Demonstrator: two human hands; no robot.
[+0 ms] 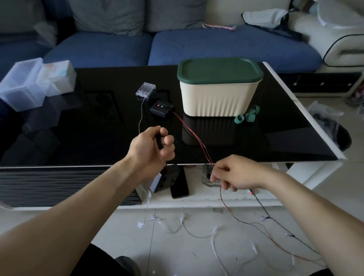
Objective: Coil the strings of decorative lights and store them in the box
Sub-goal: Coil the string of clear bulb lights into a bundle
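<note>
Here both hands curl: left hand [153,147] apparently grips dark wire; right hand [234,174] pinches the red wire [198,139].

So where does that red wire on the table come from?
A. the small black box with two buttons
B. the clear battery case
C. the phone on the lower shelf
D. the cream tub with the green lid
A: the red wire runs from the small black box across the table to the right hand; the clear battery case has its own pale wire.
</note>
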